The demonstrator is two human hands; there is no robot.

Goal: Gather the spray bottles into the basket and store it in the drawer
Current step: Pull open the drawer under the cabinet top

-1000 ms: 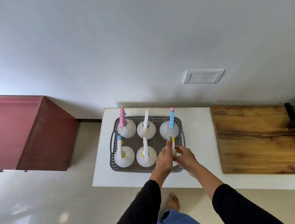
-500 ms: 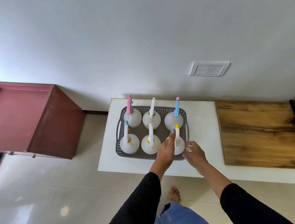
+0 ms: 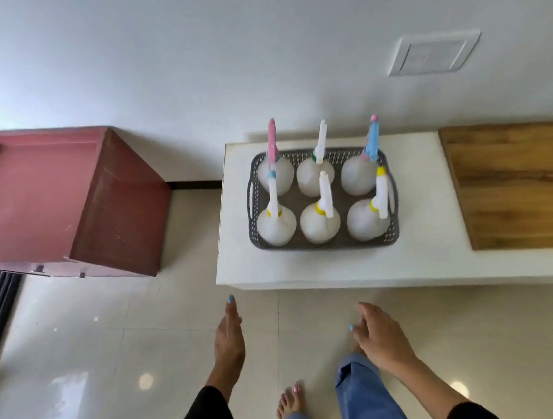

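Both hands hang spread and hold nothing: the left hand (image 3: 228,335) and right hand (image 3: 378,332) are level, short of the table (image 3: 429,261). The basket (image 3: 327,241), holding six spray bottles (image 3: 320,221), lies ahead between them, long axis crosswise. The open red drawer (image 3: 24,189) is off left.

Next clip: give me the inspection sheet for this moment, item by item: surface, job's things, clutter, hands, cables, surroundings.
Surface: white table, against the wall.
Job's things: grey basket on the table holds six spray bottles, upright, in two rows of three; red drawer stands open to the left, nothing visible inside.
Clutter: nothing seen.
Hands: left hand and right hand both open, holding nothing, short of the table.
Cables: nothing seen.
Surroundings: wooden top to the right, wall switch plate, glossy tiled floor.
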